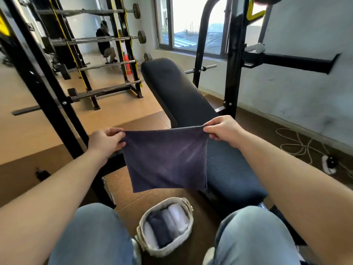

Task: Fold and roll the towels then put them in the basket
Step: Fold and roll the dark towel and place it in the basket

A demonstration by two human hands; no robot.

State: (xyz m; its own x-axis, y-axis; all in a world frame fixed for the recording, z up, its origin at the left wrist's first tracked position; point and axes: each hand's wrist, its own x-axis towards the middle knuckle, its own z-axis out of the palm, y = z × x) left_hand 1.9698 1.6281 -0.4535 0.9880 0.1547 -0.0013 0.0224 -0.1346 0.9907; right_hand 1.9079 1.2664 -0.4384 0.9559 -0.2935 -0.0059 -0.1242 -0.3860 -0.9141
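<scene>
One navy towel (166, 159) hangs pinched between left hand (105, 140) and right hand (223, 132).

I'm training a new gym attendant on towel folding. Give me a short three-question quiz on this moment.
1. True or false: the dark blue towel lies flat on the bench.
2. What grips the towel's top corners?
3. The basket on the floor holds: A) nothing B) rolled towels C) shoes

Key:
1. False; it hangs in the air.
2. The left hand and the right hand, one corner each.
3. B
</scene>
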